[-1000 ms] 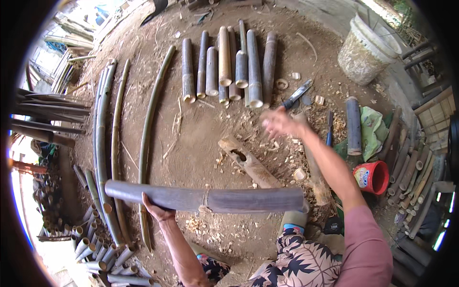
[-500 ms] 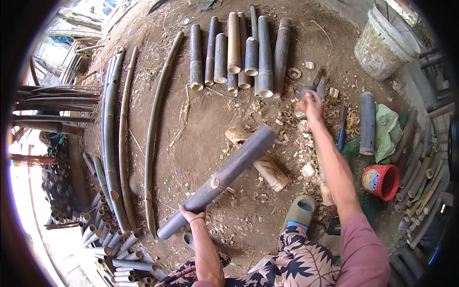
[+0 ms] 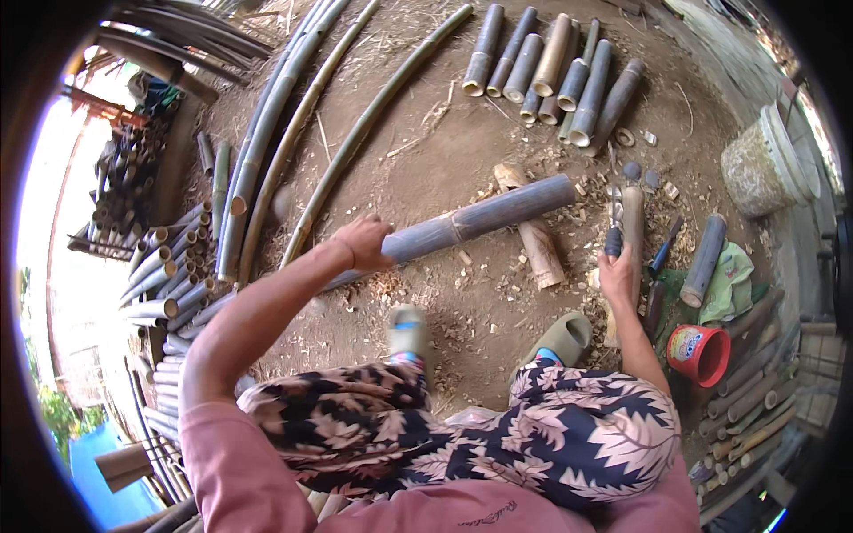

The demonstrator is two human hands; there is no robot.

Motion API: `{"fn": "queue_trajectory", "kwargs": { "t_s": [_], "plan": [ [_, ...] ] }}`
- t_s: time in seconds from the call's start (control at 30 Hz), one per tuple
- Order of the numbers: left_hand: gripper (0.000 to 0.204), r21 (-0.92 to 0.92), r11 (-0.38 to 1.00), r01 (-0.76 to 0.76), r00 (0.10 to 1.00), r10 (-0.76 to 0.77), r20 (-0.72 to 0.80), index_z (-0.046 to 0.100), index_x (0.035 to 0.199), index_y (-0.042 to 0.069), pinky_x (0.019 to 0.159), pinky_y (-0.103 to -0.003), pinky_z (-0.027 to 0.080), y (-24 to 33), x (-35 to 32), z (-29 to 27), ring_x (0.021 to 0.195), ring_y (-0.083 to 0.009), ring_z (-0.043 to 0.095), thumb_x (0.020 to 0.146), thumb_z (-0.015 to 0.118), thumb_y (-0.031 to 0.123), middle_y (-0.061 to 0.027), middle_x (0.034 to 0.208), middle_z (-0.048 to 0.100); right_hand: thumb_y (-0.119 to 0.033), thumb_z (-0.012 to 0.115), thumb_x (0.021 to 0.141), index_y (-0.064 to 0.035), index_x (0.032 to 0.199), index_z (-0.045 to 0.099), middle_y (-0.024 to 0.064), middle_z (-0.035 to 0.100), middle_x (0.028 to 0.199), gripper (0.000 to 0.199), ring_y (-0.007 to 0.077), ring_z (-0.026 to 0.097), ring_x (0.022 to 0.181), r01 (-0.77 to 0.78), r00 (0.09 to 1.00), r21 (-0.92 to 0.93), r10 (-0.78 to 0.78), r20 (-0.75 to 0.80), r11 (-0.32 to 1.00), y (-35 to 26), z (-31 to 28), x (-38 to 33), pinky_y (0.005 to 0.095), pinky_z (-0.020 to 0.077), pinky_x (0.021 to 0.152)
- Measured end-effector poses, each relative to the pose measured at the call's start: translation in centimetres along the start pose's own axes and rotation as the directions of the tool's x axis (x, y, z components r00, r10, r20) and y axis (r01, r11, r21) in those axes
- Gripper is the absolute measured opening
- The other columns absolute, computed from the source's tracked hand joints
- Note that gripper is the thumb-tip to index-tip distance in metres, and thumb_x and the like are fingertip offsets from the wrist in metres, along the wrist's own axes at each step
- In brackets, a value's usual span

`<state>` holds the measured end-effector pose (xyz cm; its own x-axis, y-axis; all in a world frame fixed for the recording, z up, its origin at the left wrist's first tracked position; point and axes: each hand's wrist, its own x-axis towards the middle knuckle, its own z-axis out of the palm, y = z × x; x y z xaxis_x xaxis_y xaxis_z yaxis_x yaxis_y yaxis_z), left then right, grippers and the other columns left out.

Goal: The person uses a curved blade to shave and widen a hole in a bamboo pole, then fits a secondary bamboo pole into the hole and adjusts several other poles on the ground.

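Observation:
A thick grey-brown bamboo section [image 3: 498,213] lies slantwise in front of me. Its right part rests across a shorter, paler bamboo piece [image 3: 538,253] on the ground. My left hand [image 3: 362,242] is closed over the section left of its joint. In my right hand [image 3: 617,272] is the dark handle of a hand tool [image 3: 613,240], its narrow metal end pointing away from me; its exact kind is unclear. Right beside that tool lies a long brownish wooden piece [image 3: 633,226]. A blue-handled tool [image 3: 659,256] lies further right.
Several cut bamboo sections [image 3: 524,67] lie side by side at the back. Long poles [image 3: 382,98] stretch along the left, near stacked tubes [image 3: 160,280]. On the right are a red tub [image 3: 677,346], a green cloth [image 3: 730,280], a bamboo section [image 3: 705,258] and a dirty white bucket [image 3: 755,169].
My right hand has come back toward me and now holds the tool upright in view. The bamboo section lies flatter, and my left hand grips it from above. The view has shifted.

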<state>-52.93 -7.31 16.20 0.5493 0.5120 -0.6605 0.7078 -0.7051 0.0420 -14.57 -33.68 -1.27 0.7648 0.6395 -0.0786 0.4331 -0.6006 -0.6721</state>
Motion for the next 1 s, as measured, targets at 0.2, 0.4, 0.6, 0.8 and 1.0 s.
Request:
{"fn": "queue_trajectory", "kwargs": {
  "t_s": [0.2,0.4,0.6,0.8,1.0],
  "plan": [
    [0.097,-0.148,0.985,-0.090,0.967,0.051,-0.248,0.037,0.142,0.003,0.107,-0.043,0.038,-1.5,3.5,3.9,0.126,-0.0384,0.045,0.069,0.077,0.055,-0.0246,0.134,0.048,-0.019,0.053,0.089,-0.0019,0.147,0.018,0.0302,0.039,0.132,0.070,0.0476,0.049,0.114,-0.094,0.990,-0.351,0.125,0.065,0.932,-1.8,7.7,-2.4,0.0549,0.0430,0.090],
    [0.101,-0.245,0.966,-0.082,0.972,0.023,-0.235,0.033,0.143,0.013,0.098,-0.046,0.046,1.9,13.5,9.7,0.117,-0.0372,0.053,0.060,0.084,0.042,-0.0222,0.125,0.053,-0.031,0.073,0.079,0.0035,0.141,0.032,0.0239,0.038,0.136,0.082,0.0412,0.038,0.124,0.380,0.914,-0.336,-0.294,0.279,0.862,-5.5,8.5,-5.8,0.0496,0.0342,0.101],
    [0.084,-0.328,0.941,-0.079,0.973,0.001,-0.230,0.039,0.141,0.023,0.090,-0.045,0.051,-0.6,10.0,11.1,0.111,-0.0363,0.056,0.064,0.073,0.016,-0.0188,0.120,0.056,-0.034,0.083,0.060,0.0033,0.117,0.053,0.0235,0.051,0.112,0.074,0.0399,0.046,0.109,0.297,0.926,-0.509,-0.114,0.360,0.808,-9.2,9.6,-6.5,0.0503,0.0351,0.097],
    [0.081,-0.160,0.987,-0.012,0.950,-0.038,-0.309,0.044,0.136,0.019,0.094,-0.046,0.045,-5.8,2.0,16.8,0.110,-0.0354,0.055,0.063,0.077,0.025,-0.0133,0.116,0.055,-0.029,0.076,0.070,0.0070,0.129,0.042,0.0254,0.042,0.119,0.078,0.0401,0.046,0.110,0.284,0.782,-0.220,-0.093,0.616,0.933,-5.2,8.3,-11.5,0.0481,0.0425,0.094],
    [0.102,-0.159,0.985,0.068,0.978,-0.097,-0.183,0.025,0.148,0.018,0.104,-0.045,0.036,-4.3,1.6,18.7,0.122,-0.0325,0.046,0.066,0.080,0.044,-0.0131,0.128,0.049,-0.032,0.073,0.080,0.0032,0.134,0.037,0.0257,0.045,0.119,0.073,0.0426,0.047,0.112,-0.038,0.981,-0.343,0.101,0.168,0.939,-1.6,7.2,-1.4,0.0502,0.0402,0.096]
  ]
}}
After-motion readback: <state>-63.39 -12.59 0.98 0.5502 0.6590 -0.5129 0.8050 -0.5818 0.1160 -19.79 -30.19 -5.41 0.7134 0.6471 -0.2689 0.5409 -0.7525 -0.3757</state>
